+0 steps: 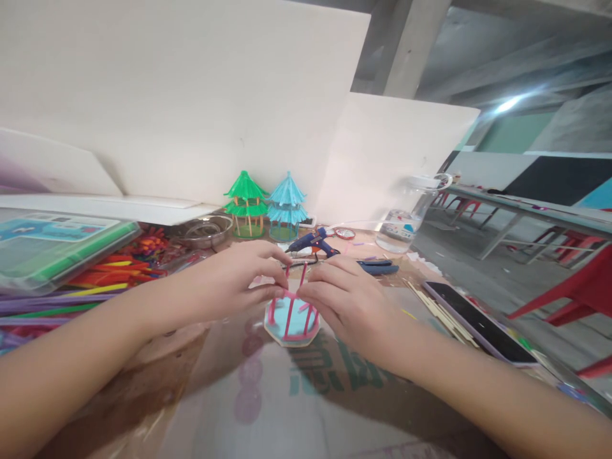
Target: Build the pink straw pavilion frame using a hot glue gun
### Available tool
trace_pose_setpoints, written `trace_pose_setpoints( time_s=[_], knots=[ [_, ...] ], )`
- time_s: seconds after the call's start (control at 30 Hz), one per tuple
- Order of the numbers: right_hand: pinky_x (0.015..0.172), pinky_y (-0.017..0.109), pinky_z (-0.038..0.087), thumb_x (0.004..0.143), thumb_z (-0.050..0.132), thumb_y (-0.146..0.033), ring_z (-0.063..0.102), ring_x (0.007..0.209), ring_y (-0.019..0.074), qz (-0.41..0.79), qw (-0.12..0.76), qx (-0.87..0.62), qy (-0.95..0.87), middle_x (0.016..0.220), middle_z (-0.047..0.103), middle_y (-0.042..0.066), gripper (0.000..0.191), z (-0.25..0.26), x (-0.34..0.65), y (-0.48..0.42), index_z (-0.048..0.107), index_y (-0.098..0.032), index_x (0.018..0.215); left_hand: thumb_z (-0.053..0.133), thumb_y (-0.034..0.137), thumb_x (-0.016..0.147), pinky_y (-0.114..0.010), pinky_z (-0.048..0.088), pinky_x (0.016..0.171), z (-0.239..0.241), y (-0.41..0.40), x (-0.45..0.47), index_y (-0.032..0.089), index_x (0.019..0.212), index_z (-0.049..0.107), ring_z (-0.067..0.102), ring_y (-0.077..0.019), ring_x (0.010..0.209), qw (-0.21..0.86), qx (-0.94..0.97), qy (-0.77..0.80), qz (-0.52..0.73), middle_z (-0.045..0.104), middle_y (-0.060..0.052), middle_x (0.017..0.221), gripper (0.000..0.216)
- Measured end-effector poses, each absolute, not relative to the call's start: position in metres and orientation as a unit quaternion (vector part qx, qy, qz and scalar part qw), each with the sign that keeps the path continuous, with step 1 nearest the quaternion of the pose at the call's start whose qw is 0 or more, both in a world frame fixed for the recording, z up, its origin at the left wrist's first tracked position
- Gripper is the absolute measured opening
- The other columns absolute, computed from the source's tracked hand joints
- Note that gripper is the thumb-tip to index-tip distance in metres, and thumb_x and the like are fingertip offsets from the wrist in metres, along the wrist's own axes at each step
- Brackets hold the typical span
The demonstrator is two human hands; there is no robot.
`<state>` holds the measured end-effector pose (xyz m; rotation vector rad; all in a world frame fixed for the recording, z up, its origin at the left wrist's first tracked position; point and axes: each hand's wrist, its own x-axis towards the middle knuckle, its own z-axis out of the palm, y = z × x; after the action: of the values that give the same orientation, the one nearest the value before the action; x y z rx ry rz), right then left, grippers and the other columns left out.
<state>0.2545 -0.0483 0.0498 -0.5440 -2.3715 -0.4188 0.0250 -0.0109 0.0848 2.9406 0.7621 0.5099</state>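
A small model with a light-blue octagonal base (292, 326) and pink upright sticks (290, 312) stands on the table in front of me. My left hand (236, 277) pinches the top of the pink sticks from the left, fingers closed. My right hand (342, 290) pinches the same sticks from the right, fingers closed on them. Both hands meet above the base.
A green pagoda model (246, 204) and a blue one (285, 205) stand at the back. A blue glue gun (313, 242) lies behind my hands. Coloured straws (95, 277) and a plastic box (52, 245) lie left; a phone (480, 322), wooden sticks (442, 312) and a clear jar (406, 220) right.
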Motion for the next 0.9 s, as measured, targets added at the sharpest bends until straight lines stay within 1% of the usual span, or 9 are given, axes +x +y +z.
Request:
trace_pose_setpoints(
  time_s=[0.1, 0.23, 0.5, 0.6, 0.67, 0.77, 0.83, 0.9],
  knots=[
    [0.079, 0.033, 0.044, 0.093, 0.053, -0.006, 0.054, 0.087, 0.0189, -0.163, 0.329, -0.208, -0.907, 0.092, 0.068, 0.008, 0.015, 0.051, 0.254, -0.048, 0.066, -0.011, 0.099, 0.050, 0.032, 0.095, -0.042, 0.047, 0.103, 0.085, -0.011, 0.025, 0.026, 0.103, 0.073, 0.059, -0.0229, 0.116, 0.030, 0.953, 0.249, 0.168, 0.062, -0.008, 0.128, 0.025],
    [0.080, 0.032, 0.044, 0.093, 0.054, -0.008, 0.054, 0.087, 0.0191, -0.160, 0.333, -0.208, -0.906, 0.092, 0.068, 0.008, 0.014, 0.051, 0.255, -0.048, 0.067, -0.010, 0.099, 0.051, 0.031, 0.095, -0.043, 0.045, 0.105, 0.084, -0.010, 0.025, 0.026, 0.103, 0.073, 0.059, -0.0230, 0.116, 0.029, 0.954, 0.251, 0.163, 0.062, -0.008, 0.126, 0.024],
    [0.080, 0.034, 0.045, 0.098, 0.045, -0.013, 0.055, 0.088, 0.0190, -0.196, 0.299, -0.213, -0.909, 0.093, 0.069, 0.009, 0.022, 0.057, 0.253, -0.054, 0.067, -0.012, 0.102, 0.050, 0.031, 0.095, -0.043, 0.046, 0.104, 0.086, -0.012, 0.026, 0.025, 0.103, 0.073, 0.059, -0.0233, 0.116, 0.029, 0.954, 0.255, 0.157, 0.062, -0.008, 0.127, 0.025],
    [0.081, 0.035, 0.047, 0.098, 0.049, -0.016, 0.057, 0.089, 0.0198, -0.187, 0.290, -0.229, -0.910, 0.093, 0.070, 0.009, 0.019, 0.064, 0.255, -0.054, 0.067, -0.013, 0.099, 0.050, 0.032, 0.095, -0.042, 0.046, 0.103, 0.086, -0.012, 0.026, 0.026, 0.103, 0.073, 0.060, -0.0232, 0.115, 0.031, 0.954, 0.249, 0.166, 0.062, -0.008, 0.127, 0.025],
    [0.083, 0.038, 0.048, 0.096, 0.054, -0.023, 0.060, 0.092, 0.0217, -0.176, 0.294, -0.251, -0.905, 0.096, 0.071, 0.009, 0.017, 0.070, 0.259, -0.053, 0.067, -0.014, 0.101, 0.053, 0.032, 0.094, -0.041, 0.047, 0.103, 0.084, -0.009, 0.025, 0.027, 0.101, 0.073, 0.061, -0.0224, 0.114, 0.044, 0.952, 0.240, 0.184, 0.064, -0.008, 0.125, 0.023],
    [0.084, 0.041, 0.050, 0.094, 0.059, -0.032, 0.062, 0.097, 0.0246, -0.161, 0.307, -0.286, -0.893, 0.102, 0.071, 0.011, 0.022, 0.079, 0.268, -0.051, 0.067, -0.017, 0.107, 0.056, 0.032, 0.093, -0.038, 0.048, 0.102, 0.080, -0.005, 0.023, 0.028, 0.095, 0.074, 0.062, -0.0213, 0.112, 0.076, 0.948, 0.225, 0.211, 0.066, -0.007, 0.121, 0.019],
    [0.084, 0.039, 0.051, 0.093, 0.060, -0.033, 0.063, 0.099, 0.0240, -0.145, 0.310, -0.308, -0.888, 0.105, 0.071, 0.011, 0.022, 0.085, 0.276, -0.049, 0.068, -0.018, 0.106, 0.054, 0.032, 0.094, -0.038, 0.048, 0.102, 0.080, -0.003, 0.022, 0.028, 0.098, 0.074, 0.061, -0.0209, 0.113, 0.086, 0.948, 0.219, 0.216, 0.066, -0.007, 0.121, 0.021],
    [0.084, 0.036, 0.050, 0.093, 0.061, -0.033, 0.064, 0.098, 0.0223, -0.126, 0.312, -0.327, -0.883, 0.104, 0.071, 0.009, 0.020, 0.091, 0.282, -0.047, 0.069, -0.019, 0.105, 0.050, 0.032, 0.096, -0.038, 0.048, 0.102, 0.083, -0.005, 0.021, 0.028, 0.106, 0.072, 0.060, -0.0209, 0.116, 0.082, 0.946, 0.229, 0.216, 0.065, -0.007, 0.123, 0.024]
  ],
)
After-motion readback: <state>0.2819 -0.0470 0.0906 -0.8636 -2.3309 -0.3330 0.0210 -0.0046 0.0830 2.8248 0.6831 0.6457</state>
